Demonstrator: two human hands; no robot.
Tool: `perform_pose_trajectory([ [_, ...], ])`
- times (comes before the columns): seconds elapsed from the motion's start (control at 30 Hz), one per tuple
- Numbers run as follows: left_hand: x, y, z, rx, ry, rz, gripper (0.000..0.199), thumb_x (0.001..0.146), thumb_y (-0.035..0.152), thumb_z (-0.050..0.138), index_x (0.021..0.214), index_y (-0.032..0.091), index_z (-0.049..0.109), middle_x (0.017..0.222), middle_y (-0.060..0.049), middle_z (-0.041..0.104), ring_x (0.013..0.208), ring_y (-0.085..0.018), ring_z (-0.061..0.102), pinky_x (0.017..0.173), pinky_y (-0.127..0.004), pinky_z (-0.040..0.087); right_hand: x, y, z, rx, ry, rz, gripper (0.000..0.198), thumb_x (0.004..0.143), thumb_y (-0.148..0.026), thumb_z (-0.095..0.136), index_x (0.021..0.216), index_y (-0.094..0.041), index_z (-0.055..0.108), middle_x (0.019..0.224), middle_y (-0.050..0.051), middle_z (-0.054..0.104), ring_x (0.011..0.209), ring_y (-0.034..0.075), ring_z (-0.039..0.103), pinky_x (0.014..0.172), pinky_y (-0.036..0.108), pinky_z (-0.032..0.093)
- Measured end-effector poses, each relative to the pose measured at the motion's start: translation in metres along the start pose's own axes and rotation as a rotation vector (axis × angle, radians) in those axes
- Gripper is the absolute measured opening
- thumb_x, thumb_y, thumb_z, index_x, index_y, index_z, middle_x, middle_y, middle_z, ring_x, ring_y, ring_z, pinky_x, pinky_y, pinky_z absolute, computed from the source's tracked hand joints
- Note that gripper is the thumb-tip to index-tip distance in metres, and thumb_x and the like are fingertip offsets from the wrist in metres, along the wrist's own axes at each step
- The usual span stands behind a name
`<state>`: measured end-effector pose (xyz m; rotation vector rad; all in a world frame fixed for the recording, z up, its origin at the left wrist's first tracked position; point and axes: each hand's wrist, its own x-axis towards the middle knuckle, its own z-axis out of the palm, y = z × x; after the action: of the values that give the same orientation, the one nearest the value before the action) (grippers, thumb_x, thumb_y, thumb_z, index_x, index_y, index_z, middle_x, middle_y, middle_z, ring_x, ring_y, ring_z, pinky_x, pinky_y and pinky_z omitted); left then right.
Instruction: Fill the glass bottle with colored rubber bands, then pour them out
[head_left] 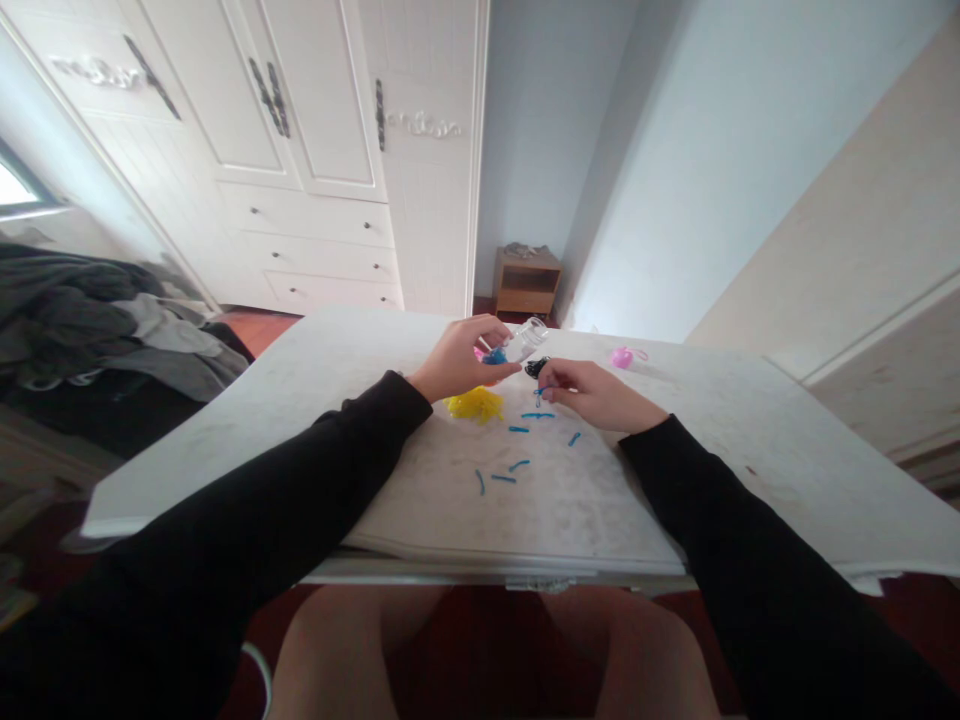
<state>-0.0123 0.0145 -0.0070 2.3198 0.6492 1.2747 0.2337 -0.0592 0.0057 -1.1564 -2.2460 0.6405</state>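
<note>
My left hand point(474, 352) is closed around a small clear jar point(531, 338), tilted with its mouth toward the upper right. Blue elastic bands point(495, 355) show inside the jar beside my fingers. Between the thumb and fingers of my right hand point(574, 388) is a thin blue elastic band point(538, 395), held just above the table. Several more blue bands point(504, 479) lie scattered below both hands. A yellow pile of bands point(475, 404) rests under my left hand, and a black pile point(535, 367) sits between the hands. Something pink is partly hidden behind my left fingers.
The white table point(750, 520) spans the view before my knees. A pink round object with a loop point(622, 357) lies at the back right. Clothes point(90, 330) are heaped at the left. Behind the table stand a white wardrobe point(322, 120) and a small wooden cabinet point(528, 280).
</note>
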Motion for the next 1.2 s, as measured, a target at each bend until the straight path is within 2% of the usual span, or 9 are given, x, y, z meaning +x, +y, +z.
perform_pose_trajectory([
  [0.1, 0.0, -0.0016, 0.0002, 0.007, -0.007, 0.016, 0.03, 0.075, 0.034, 0.086, 0.092, 0.015, 0.071, 0.093, -0.007, 0.073, 0.081, -0.015, 0.068, 0.071, -0.028, 0.058, 0.002, -0.0021, -0.0027, 0.087, 0.175, -0.018, 0.012, 0.089, -0.031, 0.071, 0.088, -0.02, 0.068, 0.08, 0.0, 0.068, 0.075, 0.017, 0.061, 0.071, 0.033, 0.048],
  [0.27, -0.0001, -0.0038, 0.0005, 0.057, -0.038, 0.025, 0.031, 0.074, 0.035, 0.089, 0.094, 0.016, 0.076, 0.092, -0.006, 0.073, 0.078, -0.015, 0.068, 0.072, -0.029, 0.057, 0.0054, -0.002, -0.0026, 0.167, 0.584, -0.029, 0.017, 0.085, -0.036, 0.078, 0.087, -0.021, 0.07, 0.081, 0.002, 0.073, 0.076, 0.019, 0.066, 0.073, 0.036, 0.054],
  [0.33, 0.0, -0.004, 0.0005, 0.088, -0.042, 0.035, 0.031, 0.073, 0.035, 0.09, 0.094, 0.016, 0.077, 0.091, -0.006, 0.074, 0.078, -0.016, 0.068, 0.073, -0.029, 0.056, 0.0056, -0.0019, -0.002, 0.133, 0.656, -0.028, 0.016, 0.085, -0.036, 0.078, 0.087, -0.022, 0.072, 0.081, 0.002, 0.074, 0.076, 0.019, 0.067, 0.074, 0.037, 0.055],
  [0.57, 0.0005, 0.0, -0.0005, 0.141, -0.087, 0.046, 0.034, 0.072, 0.035, 0.091, 0.099, 0.018, 0.081, 0.092, -0.007, 0.076, 0.082, -0.019, 0.069, 0.076, -0.032, 0.055, 0.0044, -0.0065, 0.0022, -0.039, 0.602, -0.139, 0.007, 0.086, -0.03, 0.078, 0.085, -0.024, 0.081, 0.082, 0.003, 0.072, 0.074, 0.019, 0.064, 0.067, 0.036, 0.055],
  [0.73, -0.0004, 0.0007, 0.0001, 0.127, -0.096, 0.043, 0.032, 0.072, 0.033, 0.09, 0.099, 0.018, 0.082, 0.091, -0.007, 0.076, 0.081, -0.018, 0.068, 0.076, -0.031, 0.054, 0.0049, -0.0057, 0.0041, 0.016, 0.588, -0.128, 0.008, 0.087, -0.03, 0.078, 0.087, -0.023, 0.08, 0.083, 0.004, 0.075, 0.077, 0.02, 0.068, 0.071, 0.037, 0.057],
  [0.93, -0.001, 0.0017, 0.0004, 0.135, -0.101, 0.033, 0.033, 0.071, 0.035, 0.09, 0.098, 0.018, 0.082, 0.09, -0.007, 0.075, 0.08, -0.018, 0.068, 0.074, -0.031, 0.054, 0.0054, -0.0041, 0.0056, 0.094, 0.6, -0.085, 0.019, 0.084, -0.037, 0.082, 0.079, -0.022, 0.072, 0.082, 0.004, 0.077, 0.078, 0.021, 0.071, 0.077, 0.041, 0.061],
  [1.2, 0.0002, 0.0029, 0.0002, 0.133, -0.109, 0.037, 0.032, 0.073, 0.037, 0.089, 0.098, 0.017, 0.081, 0.09, -0.007, 0.075, 0.08, -0.018, 0.068, 0.074, -0.031, 0.054, 0.004, -0.0053, 0.0051, 0.033, 0.611, -0.144, 0.009, 0.085, -0.029, 0.077, 0.085, -0.022, 0.072, 0.084, 0.003, 0.075, 0.078, 0.02, 0.07, 0.076, 0.04, 0.061],
])
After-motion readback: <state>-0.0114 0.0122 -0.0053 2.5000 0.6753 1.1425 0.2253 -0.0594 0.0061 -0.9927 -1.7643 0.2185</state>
